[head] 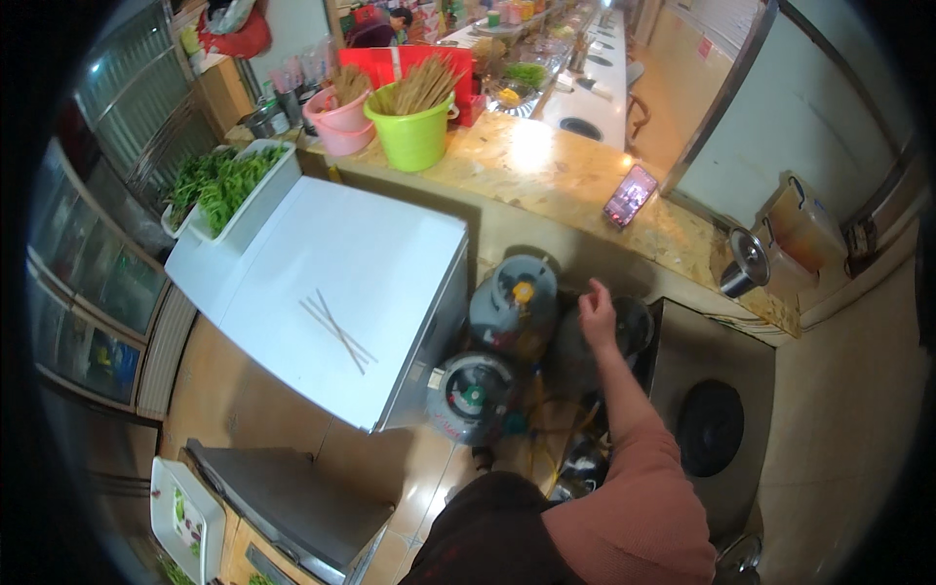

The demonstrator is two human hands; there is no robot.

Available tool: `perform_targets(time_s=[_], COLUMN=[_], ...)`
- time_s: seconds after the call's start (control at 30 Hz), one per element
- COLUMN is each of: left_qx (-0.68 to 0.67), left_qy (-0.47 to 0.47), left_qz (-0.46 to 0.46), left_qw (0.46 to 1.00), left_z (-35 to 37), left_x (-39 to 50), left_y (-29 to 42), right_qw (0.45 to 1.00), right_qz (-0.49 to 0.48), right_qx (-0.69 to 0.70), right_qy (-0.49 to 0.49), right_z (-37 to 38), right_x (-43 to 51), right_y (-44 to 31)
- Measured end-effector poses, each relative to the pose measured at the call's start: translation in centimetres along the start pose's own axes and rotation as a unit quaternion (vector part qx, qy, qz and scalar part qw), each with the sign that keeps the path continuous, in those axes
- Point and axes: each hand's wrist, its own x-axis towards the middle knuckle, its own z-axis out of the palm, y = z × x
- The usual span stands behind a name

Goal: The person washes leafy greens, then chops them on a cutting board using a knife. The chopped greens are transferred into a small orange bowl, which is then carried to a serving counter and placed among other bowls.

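My right hand [598, 316] reaches forward over the gap beside the gas cylinders, below the stone counter. One finger points out, the thumb stands a little apart, and I see nothing held. My left hand is out of view. Left of the right hand stands a grey gas cylinder [482, 311] with a yellow valve knob; a second gas cylinder [446, 409] with a green knob is nearer me. A lit smartphone [630, 196] rests on the counter [504, 172] beyond the hand. Two thin sticks [338, 333] lie crossed on a white cabinet top [373, 248].
Bamboo skewers fill a green bucket [409, 139] and a pink bucket [340, 128]. Leafy greens lie in a white bin [267, 183]. To the right are a metal stove top [687, 344] with a black round plate [709, 428] and a lidded steel pot [744, 263]. Yellow hoses run across the floor.
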Motion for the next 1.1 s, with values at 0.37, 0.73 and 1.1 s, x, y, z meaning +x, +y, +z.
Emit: perform_targets(time_s=[0.37,0.73,1.1], left_qx=[-0.083,-0.309,-0.846], left_qy=[-0.09,-0.25,-0.104], left_qz=[-0.007,-0.303,-0.253], left_qw=[0.992,0.866,0.458], left_z=[-9.5,-17.2,-29.8], left_x=[-1.4,-3.0,-3.9], left_y=[-12.5,-4.1,-5.9], right_qw=[0.91,0.635,0.498], right_qz=[-0.159,-0.421,-0.395], right_qx=[0.046,-0.037,0.085], right_qy=[-0.379,-0.646,-0.768], right_z=[11.9,14.9,25.5], right_x=[-26.8,-51.2,-69.9], right_y=[-14.1,-23.6,-30.7])
